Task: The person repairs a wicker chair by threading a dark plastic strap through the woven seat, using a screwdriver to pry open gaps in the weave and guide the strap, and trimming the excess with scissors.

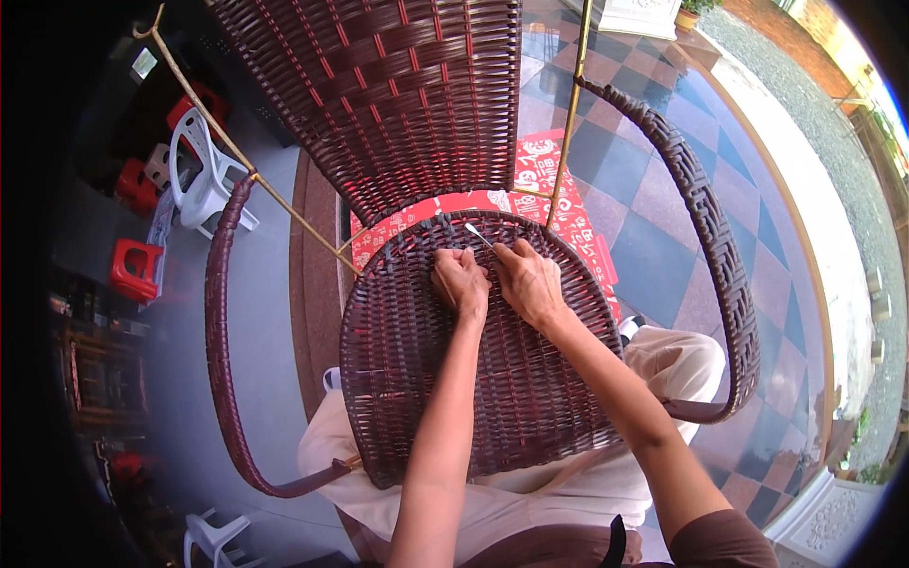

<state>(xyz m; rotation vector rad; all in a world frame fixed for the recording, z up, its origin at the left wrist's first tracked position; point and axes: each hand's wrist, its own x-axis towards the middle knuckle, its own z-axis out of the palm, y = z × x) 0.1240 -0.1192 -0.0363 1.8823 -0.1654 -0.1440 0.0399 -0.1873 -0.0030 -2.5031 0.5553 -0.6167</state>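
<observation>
A dark brown woven wicker chair, its seat [407, 379] across my lap, stands in front of me with its backrest [407, 104] away from me. Near the rear of the seat, my right hand [530, 286] is closed around a slim metal tool [480, 236] with a bright, flattened tip pointing up and left. Just left of it, my left hand [461, 281] is closed in a pinch low on the weave; its fingers hide whatever is between them. Loose-looking dark strand ends [417, 230] stick up by the seat's rear edge.
Curved woven armrests rise at left [220, 331] and right [729, 284], joined to bare gold-coloured metal rods [569, 114]. Beneath the chair lies a red patterned mat [592, 241] on checkered tiles [653, 222]. A white plastic chair [194, 175] and red stools [135, 272] stand at left.
</observation>
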